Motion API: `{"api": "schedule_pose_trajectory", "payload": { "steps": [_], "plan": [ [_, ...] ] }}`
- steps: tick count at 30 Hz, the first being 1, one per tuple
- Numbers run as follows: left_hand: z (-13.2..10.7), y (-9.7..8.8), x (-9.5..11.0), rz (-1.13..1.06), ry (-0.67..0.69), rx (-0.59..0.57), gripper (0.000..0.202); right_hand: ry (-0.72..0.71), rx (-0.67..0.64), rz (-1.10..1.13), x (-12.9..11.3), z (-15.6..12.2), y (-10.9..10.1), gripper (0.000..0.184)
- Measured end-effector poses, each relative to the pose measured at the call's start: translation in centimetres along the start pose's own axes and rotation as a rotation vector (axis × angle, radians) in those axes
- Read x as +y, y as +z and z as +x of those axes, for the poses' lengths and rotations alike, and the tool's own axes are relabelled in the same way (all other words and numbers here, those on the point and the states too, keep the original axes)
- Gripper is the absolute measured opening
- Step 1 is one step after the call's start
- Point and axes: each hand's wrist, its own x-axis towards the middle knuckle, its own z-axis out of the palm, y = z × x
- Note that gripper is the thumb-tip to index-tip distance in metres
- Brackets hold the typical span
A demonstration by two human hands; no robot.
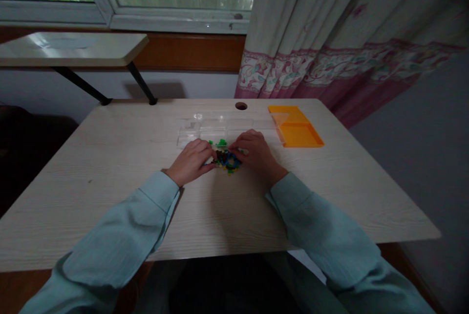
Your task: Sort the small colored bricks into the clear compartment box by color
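Note:
A small heap of coloured beads or tiny bricks, blue, green, yellow and dark, lies on the pale wooden table. My left hand rests knuckles-up on its left side, fingers curled toward the heap. My right hand rests on its right side, fingers bent down onto the pieces. Both hands touch the heap; whether either pinches a piece is hidden. A few green pieces sit just behind, at the clear plastic compartment box.
An orange lid or tray lies at the back right of the table, beside the clear box. A cable hole is at the table's far edge. A second table, window and patterned curtain stand behind.

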Motion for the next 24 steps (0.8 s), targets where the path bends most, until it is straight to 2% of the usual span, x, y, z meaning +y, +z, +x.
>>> {"api": "schedule_pose_trajectory", "payload": {
  "steps": [8, 15, 24],
  "plan": [
    [-0.1, -0.2, 0.1, 0.014, -0.002, -0.018, 0.021, -0.112, -0.211, 0.064, -1.5, 0.1, -1.0, 0.008],
    [-0.4, -0.5, -0.4, 0.022, -0.025, 0.0, 0.018, -0.121, -0.288, 0.042, -1.7, 0.1, -2.3, 0.008],
    [-0.1, -0.3, 0.5, 0.035, -0.038, 0.001, 0.025, -0.091, -0.365, -0.008, -1.1, 0.0, -2.9, 0.005]
  ]
}}
